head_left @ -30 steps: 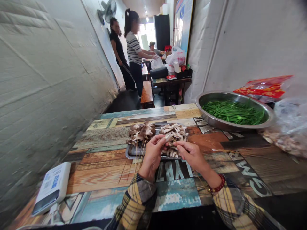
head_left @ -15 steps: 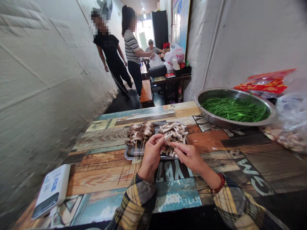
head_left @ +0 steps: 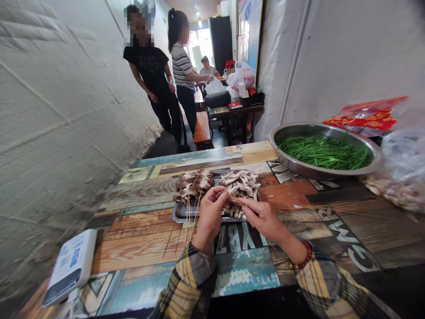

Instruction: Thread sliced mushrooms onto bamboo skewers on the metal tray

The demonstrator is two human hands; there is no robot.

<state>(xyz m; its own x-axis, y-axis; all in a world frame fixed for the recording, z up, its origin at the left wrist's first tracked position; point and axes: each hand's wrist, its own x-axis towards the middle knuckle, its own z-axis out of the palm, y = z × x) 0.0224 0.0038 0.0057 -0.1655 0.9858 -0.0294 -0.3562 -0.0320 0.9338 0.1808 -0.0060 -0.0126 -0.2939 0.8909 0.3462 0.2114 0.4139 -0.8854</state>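
Note:
My left hand [head_left: 213,212] is closed in a pinch on a pale oyster mushroom piece [head_left: 233,191]. Close beside it, my right hand [head_left: 260,218] pinches a thin bamboo skewer, mostly covered by the fingers. Both hands hover over the near edge of a metal tray [head_left: 181,213]. On the tray's right half lies a heap of loose oyster mushrooms [head_left: 247,180]. Its left half bears skewered mushrooms [head_left: 194,182], their bamboo sticks [head_left: 187,217] pointing toward me over the tray's edge.
Right of the tray stands a steel basin [head_left: 279,155] of green chives [head_left: 325,150]. Plastic bags [head_left: 403,164] lie beyond it, loose skewers [head_left: 318,206] nearer. A white device [head_left: 71,261] sits at the table's left. Co-workers [head_left: 151,75] are in the background.
My hands have barely shifted over the tray. In the background, the person in black has stepped closer and now has their hands in front of the body.

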